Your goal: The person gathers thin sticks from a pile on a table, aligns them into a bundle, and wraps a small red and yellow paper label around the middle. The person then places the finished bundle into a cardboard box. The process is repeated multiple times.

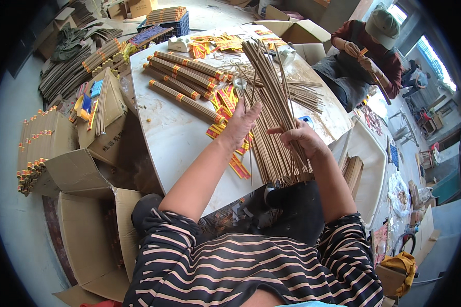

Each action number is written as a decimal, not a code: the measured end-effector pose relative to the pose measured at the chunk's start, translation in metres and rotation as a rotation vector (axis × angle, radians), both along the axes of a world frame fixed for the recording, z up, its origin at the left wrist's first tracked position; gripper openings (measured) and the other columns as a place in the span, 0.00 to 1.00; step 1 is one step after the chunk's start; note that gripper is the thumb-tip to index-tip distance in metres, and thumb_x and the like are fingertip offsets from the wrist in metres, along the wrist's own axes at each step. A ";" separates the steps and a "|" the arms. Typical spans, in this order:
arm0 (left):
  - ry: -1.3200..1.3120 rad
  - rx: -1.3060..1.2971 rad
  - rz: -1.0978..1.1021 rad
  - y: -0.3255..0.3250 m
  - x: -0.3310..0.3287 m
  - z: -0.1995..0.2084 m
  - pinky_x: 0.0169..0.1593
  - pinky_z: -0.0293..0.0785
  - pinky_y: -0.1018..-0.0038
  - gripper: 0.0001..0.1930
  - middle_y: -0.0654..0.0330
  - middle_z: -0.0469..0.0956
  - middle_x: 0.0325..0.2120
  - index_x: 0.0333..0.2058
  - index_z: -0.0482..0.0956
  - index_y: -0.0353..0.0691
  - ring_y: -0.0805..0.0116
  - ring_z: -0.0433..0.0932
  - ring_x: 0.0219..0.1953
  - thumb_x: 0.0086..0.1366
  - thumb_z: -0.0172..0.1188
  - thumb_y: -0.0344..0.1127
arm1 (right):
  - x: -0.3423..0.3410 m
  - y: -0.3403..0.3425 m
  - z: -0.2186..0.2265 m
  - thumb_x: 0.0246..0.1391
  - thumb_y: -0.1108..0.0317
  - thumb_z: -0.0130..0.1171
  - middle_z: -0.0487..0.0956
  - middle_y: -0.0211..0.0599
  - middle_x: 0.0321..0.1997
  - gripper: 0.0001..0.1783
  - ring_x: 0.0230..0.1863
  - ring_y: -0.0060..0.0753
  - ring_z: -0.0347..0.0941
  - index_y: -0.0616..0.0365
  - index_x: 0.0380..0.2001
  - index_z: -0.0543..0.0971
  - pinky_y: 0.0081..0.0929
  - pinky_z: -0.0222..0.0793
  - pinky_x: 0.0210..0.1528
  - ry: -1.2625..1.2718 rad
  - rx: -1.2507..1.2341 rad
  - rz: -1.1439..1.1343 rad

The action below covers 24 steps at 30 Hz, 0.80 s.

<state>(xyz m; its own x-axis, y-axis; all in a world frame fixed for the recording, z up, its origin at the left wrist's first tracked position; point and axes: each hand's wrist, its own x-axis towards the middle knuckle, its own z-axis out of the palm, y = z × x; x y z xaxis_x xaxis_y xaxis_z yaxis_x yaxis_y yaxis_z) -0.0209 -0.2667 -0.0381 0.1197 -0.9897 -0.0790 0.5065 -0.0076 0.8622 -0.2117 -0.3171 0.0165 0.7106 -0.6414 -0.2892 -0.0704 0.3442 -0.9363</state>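
I've the right hand (305, 140) clamped on brown sticks (272, 84) pointing eleven o'clock, left hand (237, 125) open; loosened fingers could spill strays.

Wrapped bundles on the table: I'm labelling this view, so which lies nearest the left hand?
The front bundle, lowest in view: its right end lies close to the left hand; the others lie farther back.
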 end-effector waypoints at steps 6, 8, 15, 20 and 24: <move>0.332 -0.251 -0.026 -0.015 -0.018 0.033 0.41 0.76 0.69 0.18 0.61 0.75 0.34 0.41 0.68 0.42 0.67 0.76 0.37 0.58 0.62 0.43 | 0.020 0.010 0.002 0.36 0.76 0.56 0.76 0.39 0.36 0.23 0.28 0.19 0.70 0.64 0.43 0.71 0.16 0.68 0.33 0.189 -0.270 0.034; 0.367 -0.245 -0.031 -0.015 -0.015 0.035 0.38 0.77 0.68 0.14 0.60 0.76 0.29 0.36 0.71 0.42 0.66 0.77 0.31 0.56 0.64 0.41 | 0.030 0.024 0.016 0.39 0.74 0.56 0.75 0.38 0.33 0.19 0.30 0.23 0.71 0.67 0.39 0.71 0.21 0.67 0.35 0.238 -0.426 0.020; 0.391 -0.167 0.282 0.031 -0.011 0.079 0.30 0.77 0.67 0.09 0.60 0.74 0.21 0.30 0.73 0.41 0.64 0.76 0.22 0.52 0.65 0.30 | 0.041 0.064 0.037 0.46 0.68 0.60 0.74 0.50 0.32 0.21 0.34 0.37 0.71 0.66 0.42 0.67 0.29 0.66 0.39 0.394 -0.997 0.054; 0.204 -0.356 0.412 0.083 -0.006 0.125 0.24 0.71 0.71 0.15 0.60 0.72 0.20 0.38 0.68 0.40 0.66 0.73 0.19 0.52 0.58 0.22 | 0.060 0.101 0.035 0.43 0.64 0.62 0.74 0.43 0.25 0.22 0.28 0.34 0.72 0.64 0.38 0.67 0.29 0.67 0.31 0.130 -0.763 0.082; -0.089 -0.467 0.473 0.126 0.001 0.157 0.27 0.71 0.74 0.19 0.61 0.73 0.22 0.44 0.67 0.36 0.70 0.73 0.21 0.53 0.58 0.22 | 0.085 0.143 0.061 0.43 0.73 0.62 0.73 0.30 0.33 0.21 0.33 0.18 0.68 0.61 0.41 0.68 0.19 0.67 0.35 -0.119 -0.470 0.088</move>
<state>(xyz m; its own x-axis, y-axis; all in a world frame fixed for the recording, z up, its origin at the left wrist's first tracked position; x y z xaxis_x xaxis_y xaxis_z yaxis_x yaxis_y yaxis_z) -0.0198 -0.1407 0.1189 0.5351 -0.7569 0.3753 0.2906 0.5820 0.7595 -0.1262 -0.1746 0.0777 0.7785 -0.6191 0.1033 0.0365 -0.1197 -0.9921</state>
